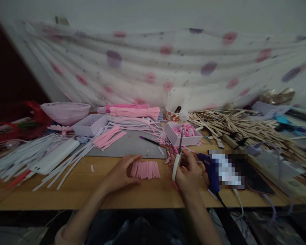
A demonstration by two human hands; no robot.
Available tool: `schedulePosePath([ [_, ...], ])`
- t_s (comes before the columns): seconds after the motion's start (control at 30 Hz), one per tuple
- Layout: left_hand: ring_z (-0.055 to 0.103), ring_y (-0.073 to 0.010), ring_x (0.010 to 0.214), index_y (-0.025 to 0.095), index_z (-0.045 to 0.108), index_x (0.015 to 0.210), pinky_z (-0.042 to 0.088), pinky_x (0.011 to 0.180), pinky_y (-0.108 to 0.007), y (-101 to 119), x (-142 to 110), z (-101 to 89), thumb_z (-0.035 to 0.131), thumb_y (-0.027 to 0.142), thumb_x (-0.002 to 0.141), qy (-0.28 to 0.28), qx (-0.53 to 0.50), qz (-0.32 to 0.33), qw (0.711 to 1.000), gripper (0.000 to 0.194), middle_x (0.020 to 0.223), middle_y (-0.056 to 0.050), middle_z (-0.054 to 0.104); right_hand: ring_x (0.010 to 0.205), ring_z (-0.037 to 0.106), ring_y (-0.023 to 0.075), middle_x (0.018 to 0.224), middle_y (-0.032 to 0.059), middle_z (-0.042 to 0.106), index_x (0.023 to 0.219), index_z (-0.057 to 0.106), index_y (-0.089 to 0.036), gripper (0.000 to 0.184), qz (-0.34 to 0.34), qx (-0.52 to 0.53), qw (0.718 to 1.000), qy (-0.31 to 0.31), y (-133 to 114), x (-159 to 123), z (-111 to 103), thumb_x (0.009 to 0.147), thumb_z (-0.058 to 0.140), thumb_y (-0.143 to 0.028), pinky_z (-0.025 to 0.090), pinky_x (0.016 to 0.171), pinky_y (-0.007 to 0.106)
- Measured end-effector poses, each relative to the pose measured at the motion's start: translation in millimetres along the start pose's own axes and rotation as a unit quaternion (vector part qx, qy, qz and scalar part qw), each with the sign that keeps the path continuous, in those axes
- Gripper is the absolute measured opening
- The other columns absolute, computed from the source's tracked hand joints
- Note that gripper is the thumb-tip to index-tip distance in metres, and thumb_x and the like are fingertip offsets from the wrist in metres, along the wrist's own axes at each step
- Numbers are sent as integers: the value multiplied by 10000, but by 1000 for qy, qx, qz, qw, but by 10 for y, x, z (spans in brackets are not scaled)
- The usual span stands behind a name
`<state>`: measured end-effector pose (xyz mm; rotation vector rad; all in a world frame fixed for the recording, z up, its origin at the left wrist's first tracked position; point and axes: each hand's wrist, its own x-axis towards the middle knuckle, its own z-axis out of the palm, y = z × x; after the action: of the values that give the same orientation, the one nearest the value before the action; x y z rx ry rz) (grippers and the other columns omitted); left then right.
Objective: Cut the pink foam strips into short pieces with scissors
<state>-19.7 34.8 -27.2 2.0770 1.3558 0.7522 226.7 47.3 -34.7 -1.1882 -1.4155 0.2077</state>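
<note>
My left hand lies on the wooden table, its curved fingers against the left end of a row of short pink paper strips. My right hand is closed round the white handles of a pair of scissors, whose blades point up and away from me. Just beyond the scissors stands a small white box of pink bits.
A blue glue gun lies right of my right hand with its cord over the edge. A grey cutting mat, a purple pen, long pink and white strips, a pink bowl and a heap of wooden sticks fill the table.
</note>
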Motion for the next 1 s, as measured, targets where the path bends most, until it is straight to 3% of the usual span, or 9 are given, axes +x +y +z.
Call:
schedulePosePath([
  [0.3, 489, -259, 1182, 260, 476, 1271, 357, 1022, -448, -27, -60, -24, 729, 388, 636, 22, -9, -28, 999, 696, 1273, -82, 549, 732, 672, 191, 874, 69, 698, 1120, 565, -176, 411, 3, -13, 1000, -14, -26, -5, -7, 754, 643, -345, 552, 653, 303],
  [0.43, 546, -226, 1096, 228, 566, 1155, 421, 959, -396, -57, 60, -166, 577, 395, 770, 83, -1, -29, 996, 419, 1188, -74, 604, 759, 673, 206, 898, 73, 700, 1100, 571, -184, 401, 1, -17, 1000, -10, 10, -14, 2, 749, 646, -362, 550, 685, 328],
  [0.57, 610, -220, 939, 187, 643, 989, 467, 848, -351, -197, 346, -515, 439, 310, 824, 151, 117, -93, 977, 290, 1036, -74, 674, 793, 670, 203, 918, 74, 699, 1113, 566, -181, 397, 17, -14, 999, -32, -5, -7, -6, 763, 632, -358, 538, 707, 322],
  [0.7, 604, -275, 980, 148, 660, 956, 436, 837, -360, -317, 646, -754, 393, 198, 818, 135, 277, -167, 936, 305, 1069, -147, 666, 781, 660, 200, 928, 76, 694, 1099, 586, -188, 379, 25, -35, 999, -10, -61, 30, -5, 772, 610, -378, 524, 676, 311],
  [0.87, 613, -286, 958, 133, 651, 954, 439, 780, -331, -363, 818, -728, 432, 204, 801, 106, 370, -204, 900, 276, 1020, -187, 665, 711, 659, 201, 851, 80, 700, 1124, 557, -167, 429, 57, -24, 998, 31, -78, 72, 11, 759, 619, -383, 518, 633, 306],
  [1.0, 624, -286, 936, 122, 659, 916, 447, 757, -326, -432, 834, -681, 416, 187, 802, 108, 389, -212, 890, 276, 975, -186, 675, 724, 660, 217, 858, 80, 701, 1060, 576, -183, 372, 59, -79, 995, 18, -109, 100, -61, 752, 606, -391, 503, 632, 311],
])
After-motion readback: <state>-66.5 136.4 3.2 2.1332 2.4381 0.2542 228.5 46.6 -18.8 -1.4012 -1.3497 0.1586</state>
